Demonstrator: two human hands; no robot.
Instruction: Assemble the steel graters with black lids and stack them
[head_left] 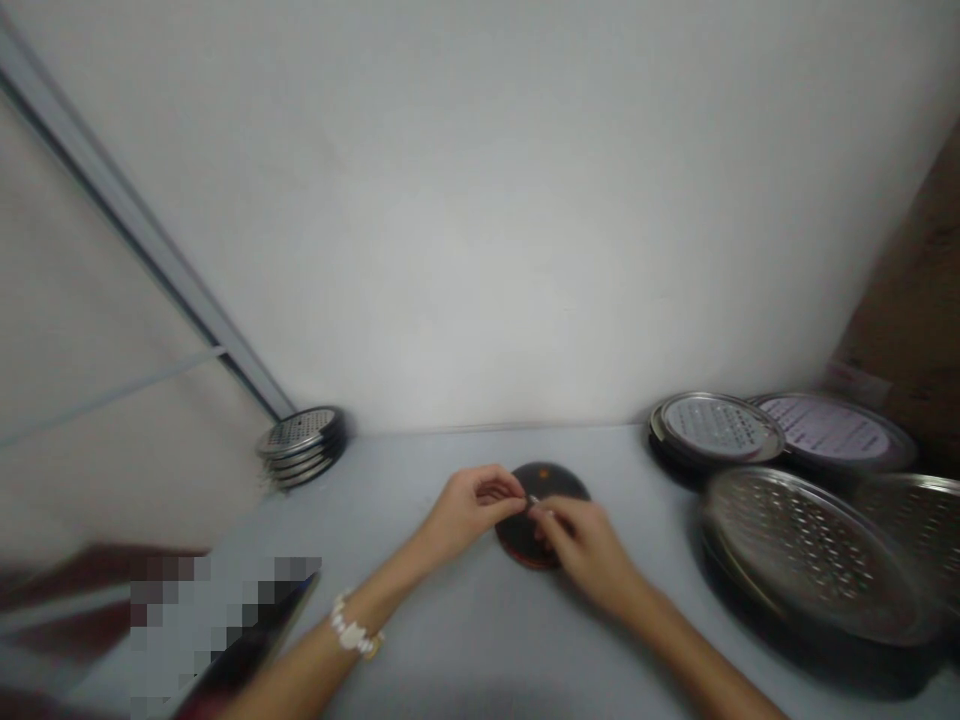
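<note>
From where I stand, I see two bare hands working over a thin, round, dark disc with a reddish edge (517,532), which lies on the smooth pale-grey table (457,630). The left hand (480,500), its wrist wearing a bracelet of white beads (351,628), has thumb and fingers pinched narrowly on a small pale piece (533,501) above the disc. The right hand (576,532) pinches the same piece from the other side; it is too small to recognise. Near the wall, at left, stands a stack of round, silvery metal graters (304,440); larger silvery graters (810,550) lie at right.
</note>
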